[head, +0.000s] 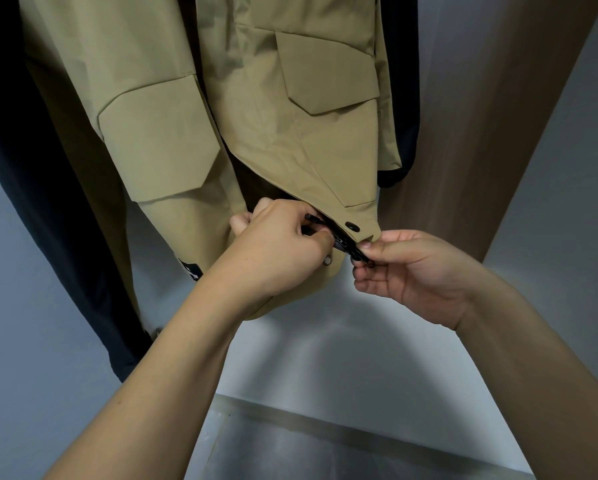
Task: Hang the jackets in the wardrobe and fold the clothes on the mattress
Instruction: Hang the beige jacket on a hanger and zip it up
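Both hands pinch the black zipper (pixel 351 245) at the tan jacket's (pixel 256 126) hem: left hand (pixel 283 251) above, right hand (pixel 411 271) below. Misaligned ends could jam the slider.

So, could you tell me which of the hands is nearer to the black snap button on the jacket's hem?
Left. The left hand pinches the zipper just left of the black snap button; the right hand pinches the zipper's lower end, below and to the button's right.
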